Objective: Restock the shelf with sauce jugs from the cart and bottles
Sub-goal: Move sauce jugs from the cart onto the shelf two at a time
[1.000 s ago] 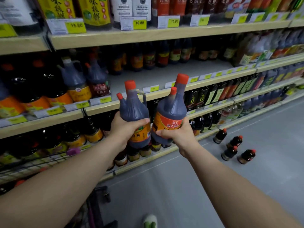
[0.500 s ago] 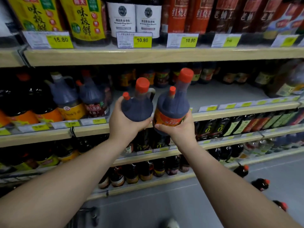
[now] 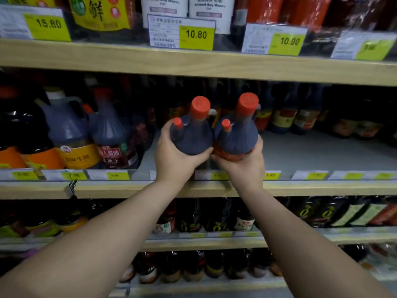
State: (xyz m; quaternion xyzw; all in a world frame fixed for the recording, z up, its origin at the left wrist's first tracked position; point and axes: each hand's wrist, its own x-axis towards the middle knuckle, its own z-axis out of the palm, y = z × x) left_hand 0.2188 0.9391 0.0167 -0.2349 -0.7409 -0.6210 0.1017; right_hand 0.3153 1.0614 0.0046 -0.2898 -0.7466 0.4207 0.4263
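Head view: two dark sauce jugs are held side by side at the front of the middle shelf (image 3: 322,188), over its bare grey stretch. The left jug (image 3: 191,138) and the right jug (image 3: 236,136) touch, or very nearly touch, at their shoulders. Each stands with its long axis close to upright, the big red cap on top and leaning slightly away towards the back of the shelf. On each, the small red spout cap sits on the near-left shoulder, facing the camera, and the handle shows behind the neck on the far right side. An orange-red label shows low on the right jug.

The left hand (image 3: 174,162) cups the left jug low down, thumb up its left side and fingers curled beneath. The right hand (image 3: 245,168) grasps the right jug in the same way from below and from the right. Both bases are hidden by the hands, so whether they rest on the shelf cannot be told.

To the left, stocked jugs (image 3: 68,134) with yellow and red labels stand on the same shelf. Dark bottles (image 3: 283,117) line its back to the right. Yellow price tags (image 3: 196,35) run along the upper shelf (image 3: 193,61), and more bottles fill the lower shelf (image 3: 354,235).
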